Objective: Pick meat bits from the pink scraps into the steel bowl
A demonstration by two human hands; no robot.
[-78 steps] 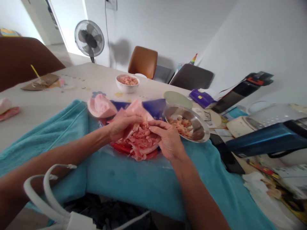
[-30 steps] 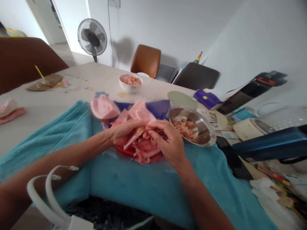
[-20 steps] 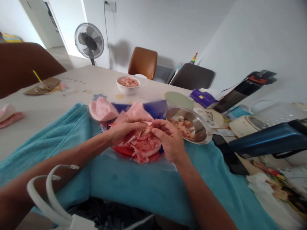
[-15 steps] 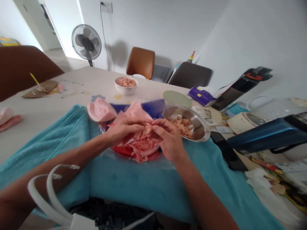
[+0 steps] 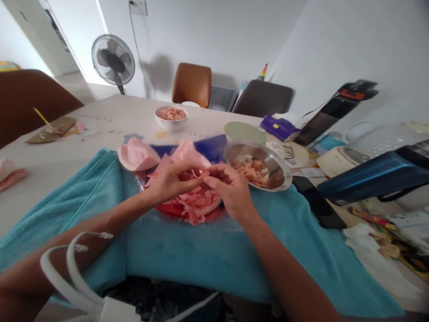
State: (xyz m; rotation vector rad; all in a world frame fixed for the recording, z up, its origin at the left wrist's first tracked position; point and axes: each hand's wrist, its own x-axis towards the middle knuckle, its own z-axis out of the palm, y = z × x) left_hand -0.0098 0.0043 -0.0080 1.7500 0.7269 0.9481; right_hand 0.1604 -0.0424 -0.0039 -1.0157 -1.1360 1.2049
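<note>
My left hand (image 5: 170, 181) and my right hand (image 5: 233, 190) meet over the teal towel, thumbs and fingertips pinched together. Between them is a small piece of pomelo flesh (image 5: 205, 174), mostly hidden by the fingers. Beneath lies a heap of torn pink pomelo membrane (image 5: 197, 205) on something red. Thick pink pomelo rind (image 5: 138, 154) sits left of the heap, and more rind (image 5: 188, 154) stands behind my left hand. Close to my right hand, a steel bowl (image 5: 283, 172) holds peeled pomelo flesh (image 5: 253, 171).
A white bowl (image 5: 171, 125) filled with flesh stands farther back. The teal towel (image 5: 187, 259) covers the near table edge. At right are a green disc (image 5: 244, 133), a black phone (image 5: 317, 203), a blue bottle (image 5: 368, 183) and a dark bottle (image 5: 325, 114). White cables (image 5: 72, 273) hang at lower left.
Both hands stay together and have shifted slightly; the piece between the fingertips shows less than before. The whole view has moved a little.
</note>
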